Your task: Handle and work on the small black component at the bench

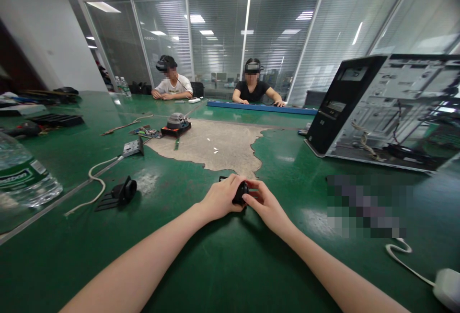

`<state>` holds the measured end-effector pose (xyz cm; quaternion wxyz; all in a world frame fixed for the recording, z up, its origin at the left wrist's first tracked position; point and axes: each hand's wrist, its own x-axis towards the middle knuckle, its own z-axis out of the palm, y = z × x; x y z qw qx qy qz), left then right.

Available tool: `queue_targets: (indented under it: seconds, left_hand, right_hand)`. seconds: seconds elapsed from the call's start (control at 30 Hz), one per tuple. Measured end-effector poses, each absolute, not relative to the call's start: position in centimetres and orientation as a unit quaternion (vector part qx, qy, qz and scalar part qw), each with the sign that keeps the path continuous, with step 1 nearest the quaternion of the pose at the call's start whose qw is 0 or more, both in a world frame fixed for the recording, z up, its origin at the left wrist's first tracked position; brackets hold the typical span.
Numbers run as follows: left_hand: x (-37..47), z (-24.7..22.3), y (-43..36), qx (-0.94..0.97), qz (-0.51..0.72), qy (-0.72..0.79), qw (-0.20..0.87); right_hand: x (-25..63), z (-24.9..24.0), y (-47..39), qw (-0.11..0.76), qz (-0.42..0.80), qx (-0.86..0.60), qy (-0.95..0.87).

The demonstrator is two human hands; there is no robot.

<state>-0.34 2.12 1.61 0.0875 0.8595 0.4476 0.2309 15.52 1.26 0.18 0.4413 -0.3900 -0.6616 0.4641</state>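
A small black part (240,195) is held between my two hands above the green table (201,265), near the middle of the view. My left hand (225,195) wraps round it from the left, with its back toward the camera. From the right, the fingers of my right hand (264,202) pinch its side, thumb in front. A dark edge sticks out beyond my left fingers. Most of the part is covered by the fingers, so its full shape cannot be made out.
An open computer case (377,111) stands at right, near a white cable (406,260). At left are a water bottle (25,174), a black plastic part (124,192) and a metal bracket (132,147). Two people sit across the table behind a blue bar (258,107).
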Motion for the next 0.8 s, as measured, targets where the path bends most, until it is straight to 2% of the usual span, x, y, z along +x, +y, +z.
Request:
queue_targets:
  seconds: [0.8]
  left_hand:
    - [-0.36, 1.59, 2.09, 0.860, 0.224, 0.452, 0.073]
  right_hand:
    - [15.68, 0.18, 1.01, 0.444, 0.467, -0.356, -0.677]
